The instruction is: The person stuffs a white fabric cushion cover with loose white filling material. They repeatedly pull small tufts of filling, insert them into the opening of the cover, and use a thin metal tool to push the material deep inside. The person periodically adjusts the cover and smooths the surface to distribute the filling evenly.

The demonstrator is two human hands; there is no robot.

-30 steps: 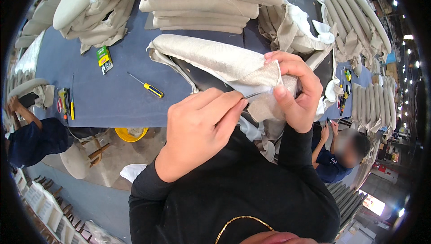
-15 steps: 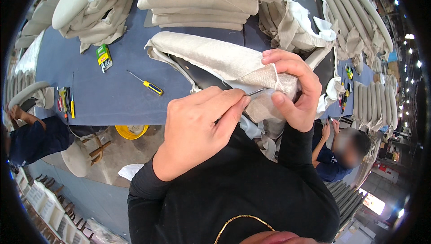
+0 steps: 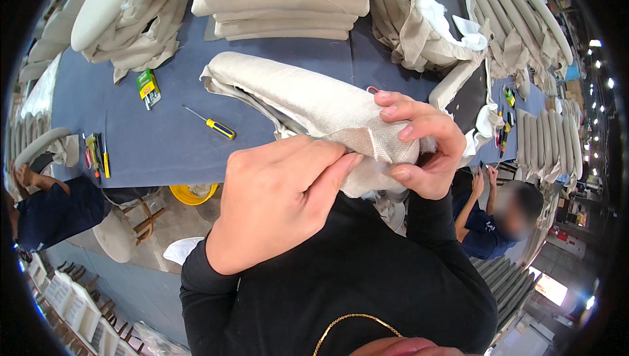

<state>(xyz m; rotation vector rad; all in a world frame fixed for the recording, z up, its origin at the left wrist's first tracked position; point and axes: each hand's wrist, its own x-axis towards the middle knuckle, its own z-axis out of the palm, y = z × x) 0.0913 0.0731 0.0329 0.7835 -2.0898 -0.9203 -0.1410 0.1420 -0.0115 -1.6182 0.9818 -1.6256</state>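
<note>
A cushion covered in beige woven fabric (image 3: 295, 84) is held up in front of me, its loose cover edge folded at the near right corner. My right hand (image 3: 429, 143) wraps round that corner, thumb below and fingers on top, closed on it. My left hand (image 3: 288, 189) is closed in a pinch at the fabric fold beside the corner seam. The thin metal tool seen in these fingers a moment ago is hidden now by the fingers and cloth. White padding (image 3: 427, 145) shows near my right fingers.
On the blue-grey table (image 3: 236, 153) lie a yellow-handled screwdriver (image 3: 219, 129), a green-and-yellow packet (image 3: 149, 88) and more hand tools (image 3: 98, 153). Stacked beige cushions (image 3: 282, 5) stand at the back. A yellow bucket (image 3: 193, 193) is below the edge. Co-workers (image 3: 59, 212) are at both sides.
The metal tool's shaft, visible before, is out of sight at the fold. My left hand has shifted slightly left and down; the cushion corner has turned, and the raised flap lies flatter.
</note>
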